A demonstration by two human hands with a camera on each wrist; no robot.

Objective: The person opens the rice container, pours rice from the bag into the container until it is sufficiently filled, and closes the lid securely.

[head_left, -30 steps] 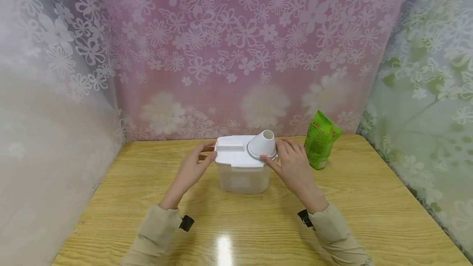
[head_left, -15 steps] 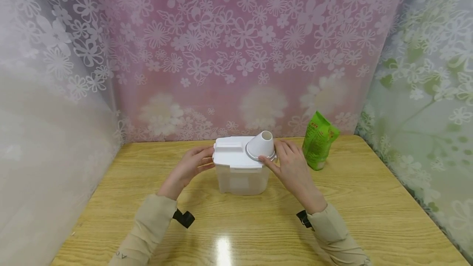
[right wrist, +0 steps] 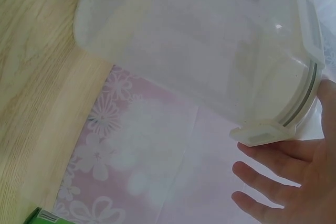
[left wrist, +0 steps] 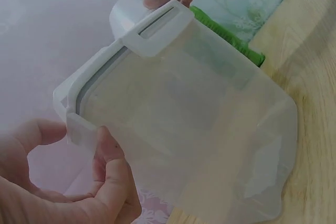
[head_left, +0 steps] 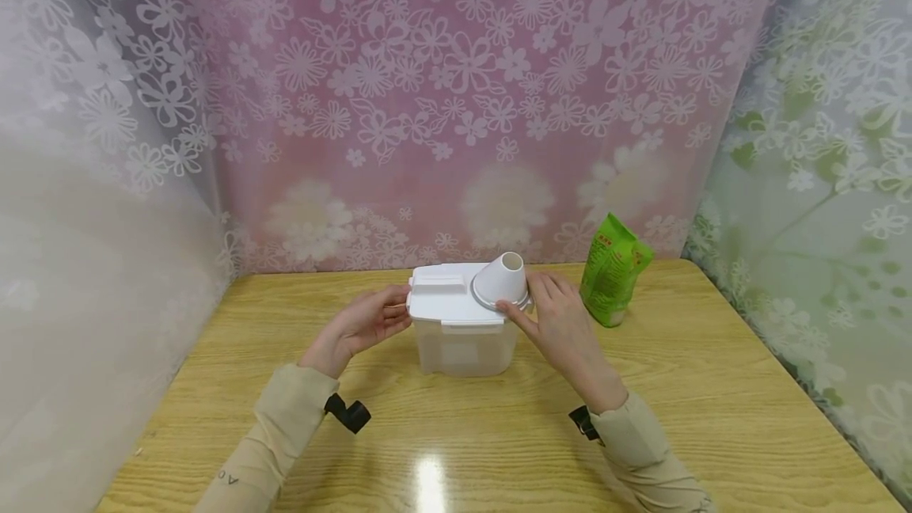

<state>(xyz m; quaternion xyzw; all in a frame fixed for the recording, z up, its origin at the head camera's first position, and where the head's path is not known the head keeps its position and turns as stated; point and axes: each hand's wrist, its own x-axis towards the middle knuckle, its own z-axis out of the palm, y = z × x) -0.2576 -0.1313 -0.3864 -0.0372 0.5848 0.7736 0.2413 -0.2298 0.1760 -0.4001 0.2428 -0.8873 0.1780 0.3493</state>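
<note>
The floral curtain [head_left: 456, 101] hangs beyond the left hand [head_left: 365, 321] and the right hand [head_left: 565, 329]. The table [head_left: 499, 442] extends beneath both hands. A tan sleeve [head_left: 281, 426] covers each forearm, its cuff ending behind the wrist. The translucent box [head_left: 466, 355] stands upright on the table, between the two hands. The white lid [head_left: 445, 309] is seated on the box, level with the fingers. The green bag [head_left: 613, 275] stands on the table near the right hand, on its outer side. The left hand is clamped on the box at its own end: thumb and forefinger are bent and set at the edges of the end latch [left wrist: 81, 130]. The right hand is clamped on the opposite end, thumb at the lid's near edge and fingers over the far side; one fingertip touches the other latch [right wrist: 265, 135], while the lower fingers are spread apart. The white cone [head_left: 500, 282] sits on the lid beside the right thumb, narrow end up; contact between thumb and cone cannot be confirmed. The handle [head_left: 438, 285] lies on the lid at the left hand's end. A black strap [head_left: 584, 422] shows just behind each hand.
</note>
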